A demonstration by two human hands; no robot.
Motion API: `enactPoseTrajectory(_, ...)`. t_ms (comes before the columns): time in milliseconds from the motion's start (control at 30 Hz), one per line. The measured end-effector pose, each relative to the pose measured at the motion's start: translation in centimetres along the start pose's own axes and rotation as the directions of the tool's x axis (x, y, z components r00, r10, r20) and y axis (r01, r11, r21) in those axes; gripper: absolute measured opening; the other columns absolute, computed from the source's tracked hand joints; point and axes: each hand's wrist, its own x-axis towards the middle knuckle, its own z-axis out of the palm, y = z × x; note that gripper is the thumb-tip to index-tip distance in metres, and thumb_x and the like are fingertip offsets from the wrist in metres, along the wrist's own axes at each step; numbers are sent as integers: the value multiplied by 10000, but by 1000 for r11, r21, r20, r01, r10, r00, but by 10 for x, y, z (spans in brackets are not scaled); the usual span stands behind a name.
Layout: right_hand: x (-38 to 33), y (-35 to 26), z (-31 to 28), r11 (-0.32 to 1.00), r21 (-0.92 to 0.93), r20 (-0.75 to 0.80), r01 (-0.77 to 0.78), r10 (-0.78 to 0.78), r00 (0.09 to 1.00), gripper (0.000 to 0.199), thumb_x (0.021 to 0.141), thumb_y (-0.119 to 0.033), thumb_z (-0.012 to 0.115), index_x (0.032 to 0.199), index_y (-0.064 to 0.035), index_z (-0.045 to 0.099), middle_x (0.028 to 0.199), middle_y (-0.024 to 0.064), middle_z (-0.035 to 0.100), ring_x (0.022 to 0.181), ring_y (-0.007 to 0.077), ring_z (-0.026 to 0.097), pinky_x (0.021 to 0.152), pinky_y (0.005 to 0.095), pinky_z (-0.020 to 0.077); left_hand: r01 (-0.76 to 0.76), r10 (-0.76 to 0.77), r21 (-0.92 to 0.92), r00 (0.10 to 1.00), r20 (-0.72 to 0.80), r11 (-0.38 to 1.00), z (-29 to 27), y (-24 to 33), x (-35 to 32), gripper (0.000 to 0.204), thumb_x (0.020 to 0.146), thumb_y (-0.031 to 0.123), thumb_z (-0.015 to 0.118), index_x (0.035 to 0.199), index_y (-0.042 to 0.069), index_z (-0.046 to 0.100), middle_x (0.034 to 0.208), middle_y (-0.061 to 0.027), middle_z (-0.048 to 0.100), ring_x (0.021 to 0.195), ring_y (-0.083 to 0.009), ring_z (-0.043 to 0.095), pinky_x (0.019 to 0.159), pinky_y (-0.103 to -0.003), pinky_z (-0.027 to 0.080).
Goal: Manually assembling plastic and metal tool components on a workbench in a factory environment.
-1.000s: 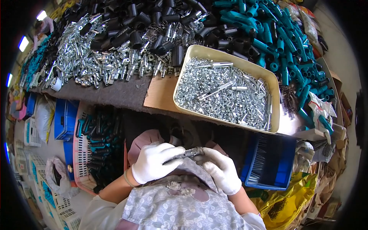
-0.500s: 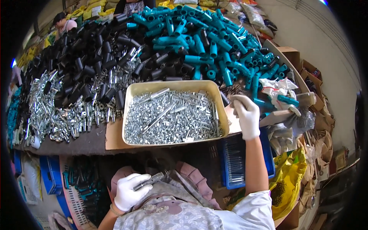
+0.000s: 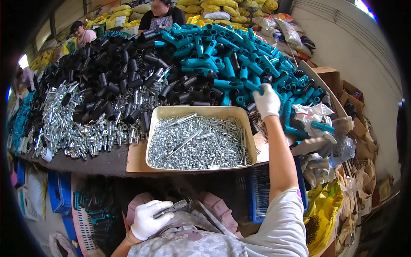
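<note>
My left hand [image 3: 147, 220], in a white glove, is low over my lap. Its fingers are closed around a grey metal cylindrical part [image 3: 171, 208], which points to the right. My right hand [image 3: 267, 103], also gloved, reaches to the near edge of a heap of teal tubular housings [image 3: 250, 70]. Its fingers are bent together beside a dark rounded end [image 3: 268, 79]; anything between them is hidden. Left of that arm, a cream tray [image 3: 201, 168] on the table holds many small shiny metal pins and pieces.
Black tubes [image 3: 107, 90] and silver metal parts [image 3: 64, 124] are piled on the left of the table. A blue crate [image 3: 259, 192] stands below the right edge, beside a yellow bag [image 3: 325, 205]. Two people sit across the table, one in a dark top [image 3: 171, 19].
My right hand has moved forward from beside the tray to the teal heap. The view has tilted up, showing more of the far side. My left hand still holds the metal part.
</note>
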Motion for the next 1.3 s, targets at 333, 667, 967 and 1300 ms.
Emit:
enactPoseTrajectory(333, -48, -101, -107, 966, 228, 489, 124, -224, 843, 454, 711, -393, 786, 823, 35, 685, 722, 204, 633, 657, 288, 629, 654, 376, 503, -26, 26, -20, 999, 22, 999, -11, -2, 2, 301, 758, 44, 810, 1034, -21, 710, 939, -154, 715, 780, -242, 709, 688, -302, 555)
enactPoseTrajectory(667, -133, -113, -112, 738, 649, 467, -182, -198, 862, 419, 854, -154, 677, 1220, 8, 553, 938, 87, 698, 819, 158, 652, 745, 299, 526, -12, 11, -29, 999, -39, 999, -26, -10, -11, 304, 757, 47, 809, 1041, -6, 714, 918, -151, 717, 780, -255, 710, 693, -312, 557)
enactPoseTrajectory(967, -191, -128, -136, 823, 540, 823, -177, -472, 315, 566, 722, -432, 843, 1083, -15, 718, 885, 166, 716, 781, 281, 712, 737, 341, 553, -240, 240, 32, 971, -10, 970, -32, -15, 2, 340, 747, 112, 832, 1049, 11, 712, 878, -128, 706, 729, -267, 702, 632, -325, 559)
enactPoseTrajectory(1300, -230, -168, -116, 786, 608, 791, -114, -585, 180, 577, 726, -395, 843, 1150, -29, 705, 976, 175, 725, 869, 294, 721, 797, 347, 559, -199, 184, 91, 972, 145, 976, -29, -9, -3, 503, 710, 267, 874, 1119, 36, 692, 826, -117, 700, 664, -286, 686, 598, -344, 533)
